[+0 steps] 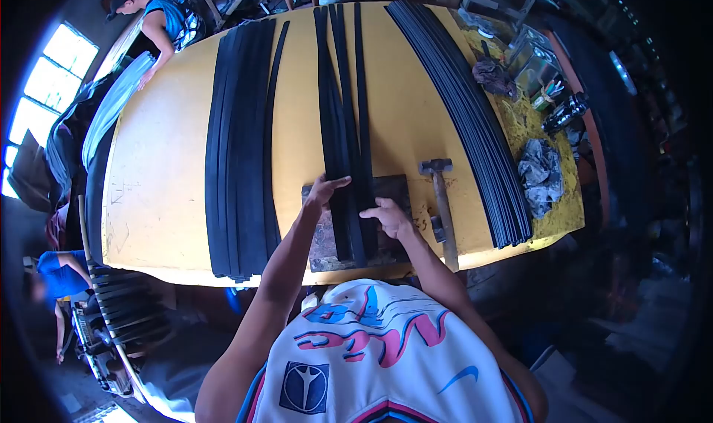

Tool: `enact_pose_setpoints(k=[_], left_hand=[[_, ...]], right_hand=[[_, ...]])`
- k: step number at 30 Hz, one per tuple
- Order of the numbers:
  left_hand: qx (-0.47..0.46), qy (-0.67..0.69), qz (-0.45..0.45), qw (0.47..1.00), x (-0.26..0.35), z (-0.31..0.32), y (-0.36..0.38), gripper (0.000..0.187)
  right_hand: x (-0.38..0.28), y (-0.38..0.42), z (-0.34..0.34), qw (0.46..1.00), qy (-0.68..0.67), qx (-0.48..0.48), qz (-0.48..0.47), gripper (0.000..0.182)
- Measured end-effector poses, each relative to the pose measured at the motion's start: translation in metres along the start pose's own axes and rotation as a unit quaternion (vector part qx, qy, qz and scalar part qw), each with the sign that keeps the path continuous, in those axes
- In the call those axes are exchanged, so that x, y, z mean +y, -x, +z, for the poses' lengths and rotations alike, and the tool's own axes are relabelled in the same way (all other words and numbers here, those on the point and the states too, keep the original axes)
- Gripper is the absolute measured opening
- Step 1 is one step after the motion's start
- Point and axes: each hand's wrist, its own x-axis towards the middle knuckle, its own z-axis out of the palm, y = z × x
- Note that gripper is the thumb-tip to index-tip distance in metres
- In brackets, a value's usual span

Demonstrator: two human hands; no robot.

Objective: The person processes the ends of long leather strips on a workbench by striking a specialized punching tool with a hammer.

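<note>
Several long black strips (338, 126) run away from me down the middle of the yellow table (297, 111), their near ends over a dark flat slab (321, 241). My left hand (327, 191) grips the left edge of these strips, thumb lying across the top. On the other side, my right hand (388, 216) pinches the edge of the rightmost strip (362, 141), its lower fingers curled. A sledgehammer (438, 200) with a wooden handle lies right of the slab, close to my right forearm.
A wide row of black strips (238, 148) lies on the left, and a dense stack of them (468, 118) on the right. Crumpled plastic (541, 178) and a clear box (533, 63) sit at the right edge. One person (167, 18) leans over the far left corner; another (63, 271) is lower left.
</note>
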Motion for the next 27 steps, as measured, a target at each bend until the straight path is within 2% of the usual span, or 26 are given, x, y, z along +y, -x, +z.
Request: enact_pose_setpoints(k=[2, 4, 7, 9, 11, 13, 15, 17, 18, 20, 21, 23, 27], left_hand=[[-0.013, 0.018, -0.003, 1.0, 0.001, -0.008, -0.014, 0.047], [-0.026, 0.039, -0.004, 0.999, 0.008, -0.014, -0.025, 0.044], [-0.009, 0.023, -0.017, 1.0, 0.016, -0.023, -0.034, 0.041], [-0.058, 0.074, -0.016, 0.995, 0.018, -0.033, -0.045, 0.042], [-0.071, 0.075, -0.027, 0.994, 0.02, -0.039, -0.055, 0.042], [-0.079, 0.057, 0.002, 0.995, 0.021, -0.041, -0.059, 0.035], [-0.08, 0.06, 0.007, 0.995, 0.026, -0.041, -0.062, 0.036], [-0.081, 0.069, 0.015, 0.994, 0.034, -0.039, -0.068, 0.036], [-0.086, 0.065, 0.006, 0.994, 0.039, -0.039, -0.071, 0.037], [-0.101, 0.062, -0.008, 0.993, 0.041, -0.042, -0.08, 0.038], [-0.102, 0.066, -0.007, 0.993, 0.038, -0.042, -0.082, 0.038], [-0.029, 0.013, -0.023, 0.999, 0.036, -0.043, -0.08, 0.04], [-0.033, 0.012, -0.058, 0.998, 0.018, -0.058, -0.099, 0.041]], right_hand=[[-0.008, -0.009, -0.001, 1.0, 0.001, 0.008, 0.016, 0.041], [-0.013, -0.019, 0.001, 0.986, 0.126, 0.104, 0.023, 0.037], [-0.03, -0.029, -0.005, 0.986, 0.147, 0.074, 0.013, 0.037], [-0.022, -0.055, -0.02, 0.984, 0.164, 0.054, -0.051, 0.039], [-0.031, -0.061, -0.017, 0.968, 0.229, 0.085, -0.051, 0.041], [-0.036, -0.071, -0.015, 0.962, 0.25, 0.104, -0.041, 0.041], [-0.031, -0.08, -0.017, 0.954, 0.273, 0.122, -0.028, 0.041], [-0.033, -0.082, -0.017, 0.934, 0.292, 0.199, -0.051, 0.039], [-0.035, -0.082, -0.019, 0.933, 0.296, 0.2, -0.049, 0.039], [-0.049, -0.079, -0.019, 0.956, 0.272, 0.114, -0.004, 0.04], [-0.054, -0.076, -0.018, 0.955, 0.275, 0.114, -0.003, 0.04], [-0.061, -0.074, -0.015, 0.95, 0.286, 0.125, -0.016, 0.038], [-0.062, -0.08, -0.018, 0.954, 0.279, 0.106, -0.017, 0.038]])
